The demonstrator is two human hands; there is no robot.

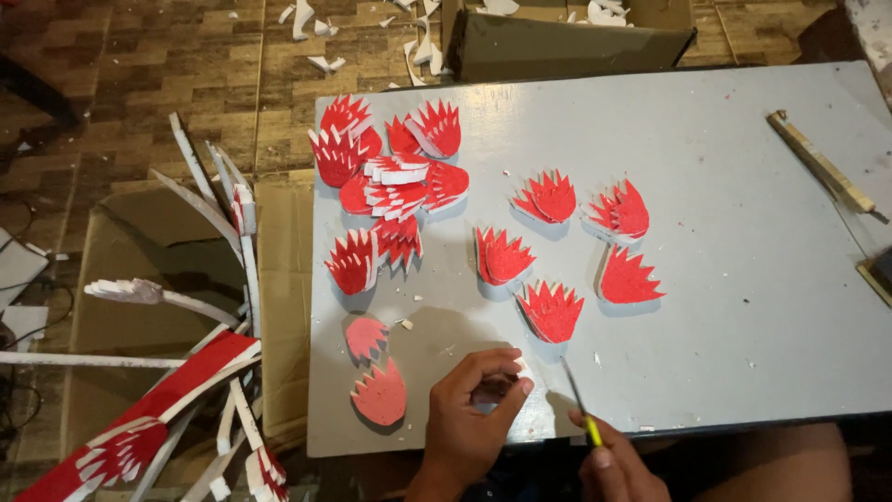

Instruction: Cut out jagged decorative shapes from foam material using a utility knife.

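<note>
My left hand (469, 418) pinches a small white foam piece (502, 386) at the near edge of the grey table (743, 279). My right hand (618, 469) grips a thin craft knife (581, 402) with a yellow handle, its blade pointing up toward the piece. Just beyond the blade lies a red flame-shaped foam cutout (551, 311). Two pinkish cutouts (379, 395) rest left of my left hand. A pile of red cutouts (390, 172) covers the table's far left, and several more red cutouts (618, 212) lie spread across the middle.
A wooden ruler-like stick (822, 163) lies at the table's right. An open cardboard box (167, 307) holding white and red foam strips (177, 390) sits on the floor at left. Another cardboard box (567, 37) stands behind the table. Foam scraps litter the tiled floor.
</note>
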